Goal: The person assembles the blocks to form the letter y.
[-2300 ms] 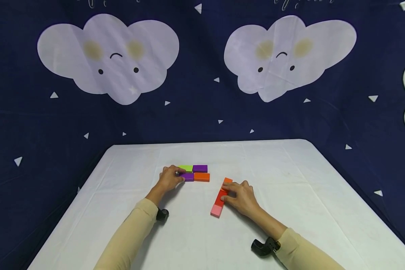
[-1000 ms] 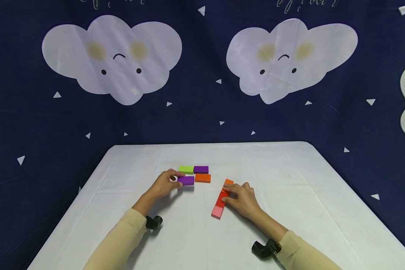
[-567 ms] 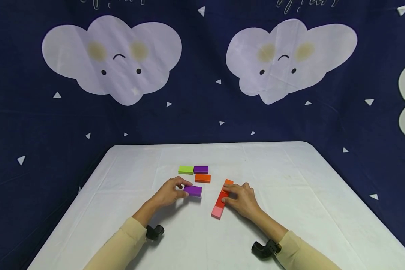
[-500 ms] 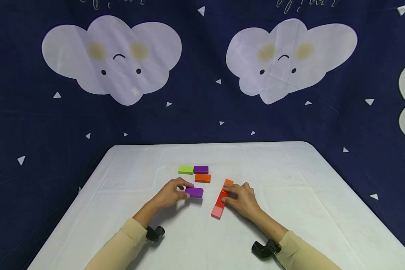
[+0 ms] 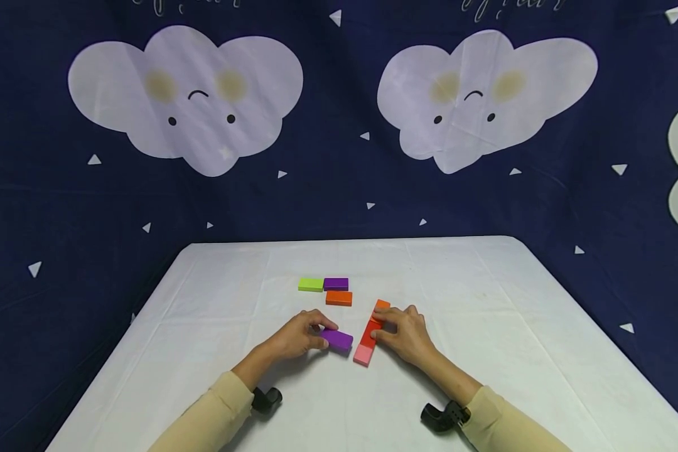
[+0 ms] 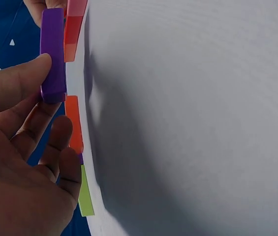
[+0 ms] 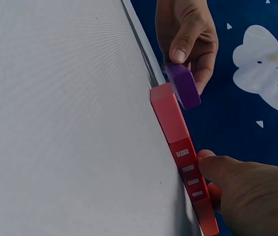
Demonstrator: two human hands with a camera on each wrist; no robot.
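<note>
My left hand pinches a purple block between thumb and fingers, lifted a little off the table; the left wrist view shows the thumb on the side of this purple block. To its right lies a slanting row: an orange block, a red block and a pink block nearest me. My right hand holds the red block in this row, thumb and fingertips on it. In the right wrist view, white marks show on the red block. The purple block is close to the pink end.
Farther back, a lime green block and a second purple block lie end to end. Another orange block sits in front of them. The white table ends at a dark blue cloth with clouds.
My left hand has taken the purple block from beside the orange one and carried it toward me and right, near the slanting row. My right hand stays on the red block.
</note>
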